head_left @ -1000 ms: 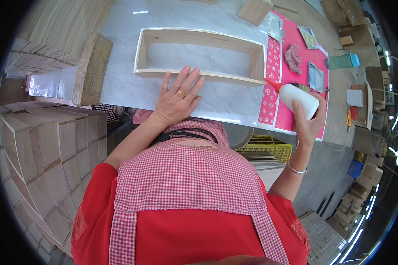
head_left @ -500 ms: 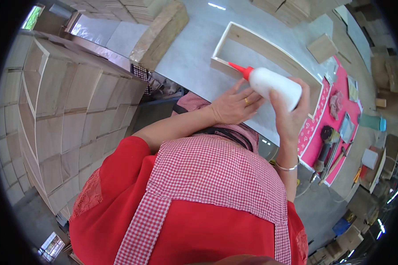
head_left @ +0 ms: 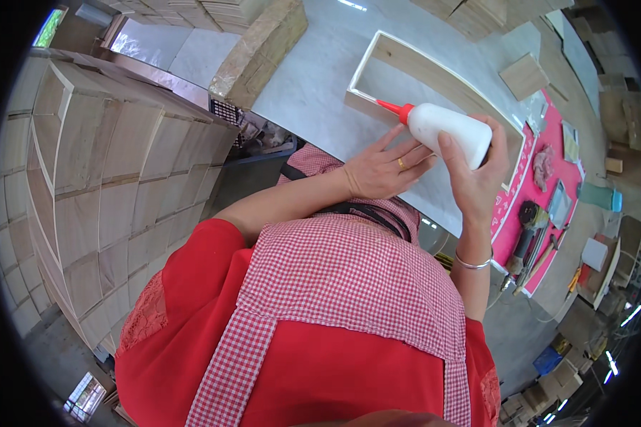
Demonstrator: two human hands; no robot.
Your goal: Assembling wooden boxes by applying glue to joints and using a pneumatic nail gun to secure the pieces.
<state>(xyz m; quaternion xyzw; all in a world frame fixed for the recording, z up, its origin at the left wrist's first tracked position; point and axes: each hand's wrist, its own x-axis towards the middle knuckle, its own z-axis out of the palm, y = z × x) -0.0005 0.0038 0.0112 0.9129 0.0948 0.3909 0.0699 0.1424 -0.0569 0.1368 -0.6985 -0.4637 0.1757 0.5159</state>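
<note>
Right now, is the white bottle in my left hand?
No, your right hand is wrapped around the white bottle.

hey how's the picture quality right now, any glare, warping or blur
Head view: fisheye curve bends the wooden stack, and the rim goes black. Head view: a small white glare streak near the top of the glossy table; strip lights blown out at right. Head view: white bottle fairly sharp.

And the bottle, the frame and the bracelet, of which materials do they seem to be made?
Bottle: probably plastic, smooth and white, with soft highlights. Frame: wood, apparently unfinished; pale grain shows. Bracelet: likely metal, polished, judging by its silvery shine.
</note>
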